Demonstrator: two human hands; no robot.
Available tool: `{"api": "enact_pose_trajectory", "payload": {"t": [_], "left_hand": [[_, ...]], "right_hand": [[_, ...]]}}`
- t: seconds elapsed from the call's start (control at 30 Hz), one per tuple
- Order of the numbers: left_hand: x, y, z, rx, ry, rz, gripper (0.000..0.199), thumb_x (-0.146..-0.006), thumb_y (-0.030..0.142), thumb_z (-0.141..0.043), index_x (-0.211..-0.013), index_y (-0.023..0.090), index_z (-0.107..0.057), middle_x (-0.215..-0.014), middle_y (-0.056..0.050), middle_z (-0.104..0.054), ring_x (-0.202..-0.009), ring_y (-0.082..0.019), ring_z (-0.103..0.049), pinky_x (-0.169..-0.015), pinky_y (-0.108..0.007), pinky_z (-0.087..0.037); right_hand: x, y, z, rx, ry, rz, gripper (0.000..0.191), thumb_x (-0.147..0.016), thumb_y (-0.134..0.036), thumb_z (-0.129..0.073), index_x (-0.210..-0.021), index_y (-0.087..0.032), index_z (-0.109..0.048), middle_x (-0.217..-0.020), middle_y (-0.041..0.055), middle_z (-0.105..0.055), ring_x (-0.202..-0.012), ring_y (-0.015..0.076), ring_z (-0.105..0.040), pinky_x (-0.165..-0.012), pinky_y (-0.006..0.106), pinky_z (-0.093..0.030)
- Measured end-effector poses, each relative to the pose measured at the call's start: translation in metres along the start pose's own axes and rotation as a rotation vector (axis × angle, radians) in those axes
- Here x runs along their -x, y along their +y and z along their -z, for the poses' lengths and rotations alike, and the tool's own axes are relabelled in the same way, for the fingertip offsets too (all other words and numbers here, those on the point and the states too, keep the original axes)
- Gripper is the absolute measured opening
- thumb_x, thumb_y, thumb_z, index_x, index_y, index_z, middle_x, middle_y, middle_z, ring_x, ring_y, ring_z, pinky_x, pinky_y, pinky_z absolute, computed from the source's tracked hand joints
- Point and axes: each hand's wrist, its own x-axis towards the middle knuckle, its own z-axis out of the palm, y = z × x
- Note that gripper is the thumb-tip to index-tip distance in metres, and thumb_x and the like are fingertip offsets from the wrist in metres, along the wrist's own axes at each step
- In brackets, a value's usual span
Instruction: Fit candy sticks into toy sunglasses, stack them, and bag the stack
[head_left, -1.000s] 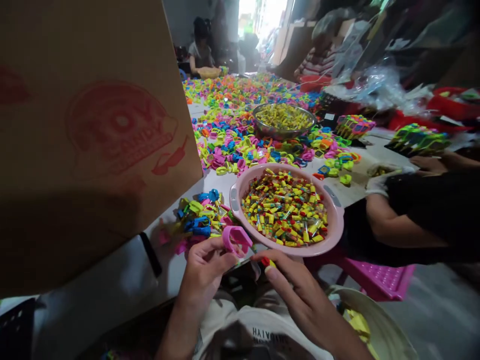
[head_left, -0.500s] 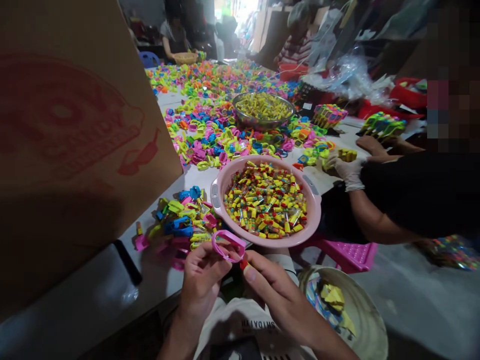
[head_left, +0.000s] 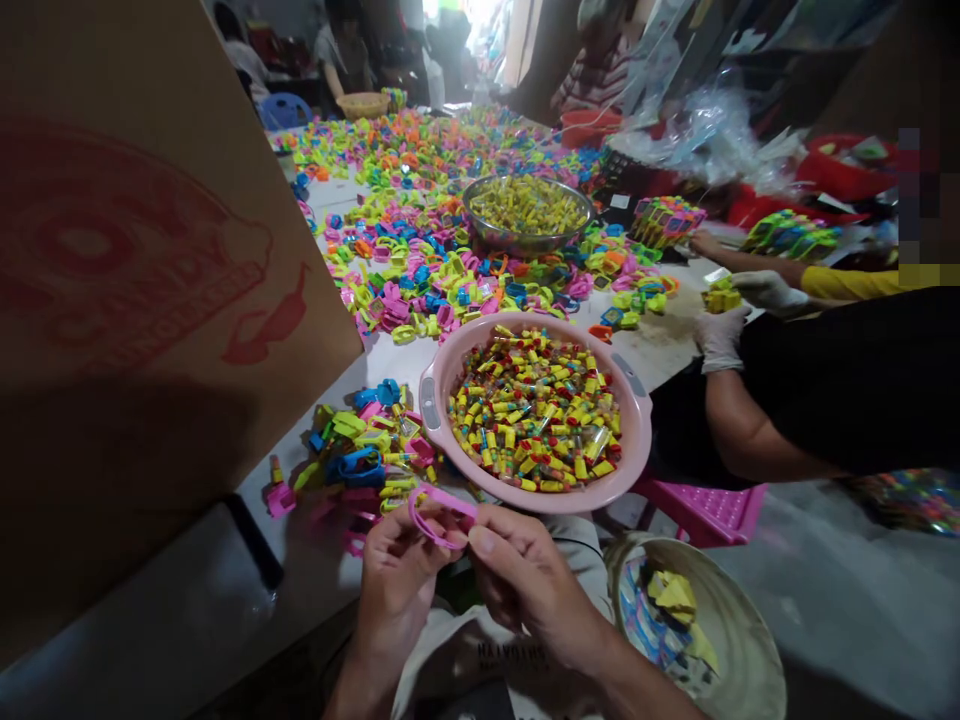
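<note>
Between my hands is a pink plastic ring-shaped piece (head_left: pixel 441 516), like a toy watch band. My left hand (head_left: pixel 401 570) grips it from the left, fingers closed around its lower edge. Against its right end, my right hand (head_left: pixel 525 575) is closed in a pinch; whatever it pinches is hidden behind the fingers. Just beyond lies a pink basin (head_left: pixel 637 440) full of small yellow tubes with red ends. Left of the basin is a pile of coloured plastic pieces (head_left: pixel 360 465), some with yellow tubes among them.
A large cardboard box (head_left: pixel 172 250) stands at the left. A metal bowl (head_left: pixel 529 240) sits farther back among many coloured pieces. At the right are a co-worker's gloved hands (head_left: pixel 721 335), a pink stool (head_left: pixel 705 510) and a bin (head_left: pixel 757 640).
My hands have come closer together, and the red-ended piece at my right fingertips is now hidden. Co-workers' hands at the right have shifted, and a yellow sleeve has come into view.
</note>
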Motion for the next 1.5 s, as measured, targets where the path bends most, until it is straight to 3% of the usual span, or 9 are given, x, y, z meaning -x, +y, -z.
{"api": "enact_pose_trajectory", "payload": {"t": [0.13, 0.27, 0.37, 0.47, 0.6, 0.77, 1.0, 1.23, 1.5], "left_hand": [[0.000, 0.004, 0.010, -0.018, 0.095, -0.028, 0.037, -0.061, 0.048, -0.110, -0.079, 0.026, -0.086, -0.068, 0.000, -0.077, -0.059, -0.010, -0.069, -0.065, -0.017, -0.062], [-0.011, 0.014, 0.036, -0.133, 0.261, -0.076, 0.040, -0.065, 0.048, -0.108, -0.086, 0.024, -0.085, -0.082, -0.002, -0.083, -0.074, -0.016, -0.078, -0.073, -0.021, -0.065], [-0.026, 0.024, 0.058, -0.223, 0.381, -0.142, 0.043, -0.066, 0.044, -0.108, -0.096, 0.022, -0.086, -0.095, -0.003, -0.087, -0.083, -0.018, -0.081, -0.078, -0.022, -0.065], [-0.035, 0.030, 0.069, -0.161, 0.367, -0.147, 0.043, -0.071, 0.044, -0.106, -0.102, 0.022, -0.085, -0.102, -0.005, -0.088, -0.091, -0.021, -0.083, -0.084, -0.028, -0.066], [-0.029, 0.033, 0.062, 0.000, 0.362, -0.087, 0.045, -0.067, 0.042, -0.109, -0.100, 0.024, -0.084, -0.096, -0.003, -0.087, -0.092, -0.019, -0.083, -0.086, -0.029, -0.066], [-0.010, 0.037, 0.035, 0.118, 0.330, -0.053, 0.042, -0.066, 0.038, -0.110, -0.093, 0.020, -0.083, -0.086, -0.001, -0.082, -0.080, -0.011, -0.077, -0.083, -0.020, -0.064], [0.007, 0.040, 0.017, 0.136, 0.240, 0.012, 0.035, -0.074, 0.039, -0.106, -0.095, 0.021, -0.084, -0.083, -0.001, -0.082, -0.063, -0.011, -0.074, -0.069, -0.019, -0.066], [0.006, 0.035, 0.018, 0.140, 0.272, 0.062, 0.041, -0.062, 0.040, -0.111, -0.088, 0.022, -0.085, -0.082, -0.001, -0.084, -0.071, -0.014, -0.080, -0.070, -0.019, -0.068], [0.007, 0.024, 0.031, 0.136, 0.401, 0.066, 0.048, -0.048, 0.039, -0.115, -0.082, 0.022, -0.086, -0.080, -0.003, -0.085, -0.071, -0.014, -0.080, -0.071, -0.018, -0.067]], "right_hand": [[-0.009, -0.005, -0.001, 0.209, -0.071, 0.003, 0.051, -0.113, -0.070, -0.053, -0.101, -0.022, -0.063, -0.062, -0.0091, -0.049, -0.048, 0.0090, -0.037, -0.047, 0.021, -0.033], [-0.020, -0.023, 0.019, 0.822, 0.088, 0.339, 0.024, -0.116, -0.039, -0.059, -0.128, -0.022, -0.070, -0.104, 0.0045, -0.075, -0.088, 0.0187, -0.069, -0.080, 0.031, -0.053], [-0.034, -0.041, 0.047, 1.297, 0.147, 0.490, 0.020, -0.115, -0.024, -0.056, -0.127, -0.021, -0.072, -0.114, 0.0102, -0.075, -0.103, 0.0262, -0.069, -0.089, 0.038, -0.055], [-0.049, -0.051, 0.071, 1.690, 0.001, 0.485, 0.021, -0.109, -0.019, -0.066, -0.127, -0.024, -0.075, -0.126, 0.0123, -0.071, -0.118, 0.0329, -0.062, -0.098, 0.046, -0.056], [-0.062, -0.049, 0.082, 1.861, -0.111, 0.450, 0.026, -0.104, -0.008, -0.065, -0.121, -0.024, -0.077, -0.115, 0.0114, -0.072, -0.113, 0.0320, -0.062, -0.099, 0.045, -0.055], [-0.048, -0.054, 0.043, 1.297, -0.019, 0.430, 0.020, -0.116, -0.029, -0.057, -0.122, -0.023, -0.075, -0.118, 0.0117, -0.076, -0.113, 0.0299, -0.066, -0.100, 0.045, -0.054], [-0.044, -0.021, -0.033, 0.012, -0.303, -0.060, 0.047, -0.107, -0.067, -0.069, -0.103, -0.020, -0.065, -0.081, -0.0029, -0.068, -0.059, 0.0093, -0.064, -0.056, 0.019, -0.047], [-0.054, 0.005, -0.021, -0.290, -0.417, -0.187, 0.047, -0.104, -0.066, -0.072, -0.114, -0.023, -0.055, -0.074, -0.0036, -0.075, -0.036, 0.0090, -0.060, -0.037, 0.014, -0.040], [-0.047, 0.012, -0.019, -0.180, -0.396, -0.197, 0.052, -0.102, -0.072, -0.068, -0.116, -0.024, -0.054, -0.070, -0.0057, -0.072, -0.035, 0.0125, -0.059, -0.036, 0.019, -0.045]]}}
